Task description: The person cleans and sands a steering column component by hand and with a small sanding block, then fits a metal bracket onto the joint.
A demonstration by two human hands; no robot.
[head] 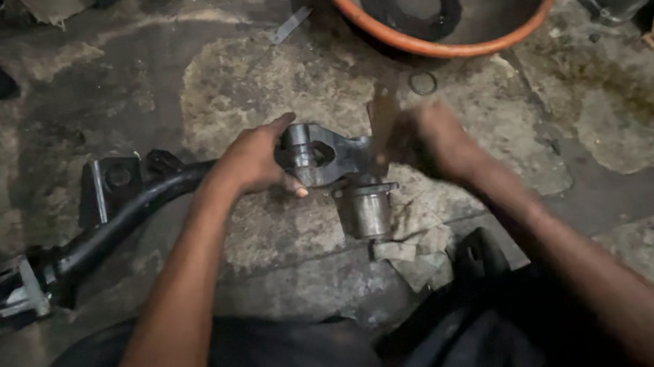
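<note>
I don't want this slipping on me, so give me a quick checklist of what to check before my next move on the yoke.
1. Left hand gripping the yoke: ok.
2. Right hand hold on the yoke: cannot tell, blurred.
3. Black arm resting flat on the floor: ok.
4. Metal sleeve upright below the yoke, within reach: ok.
5. Small ring apart from the orange bowl, not under the hands: ok.
</note>
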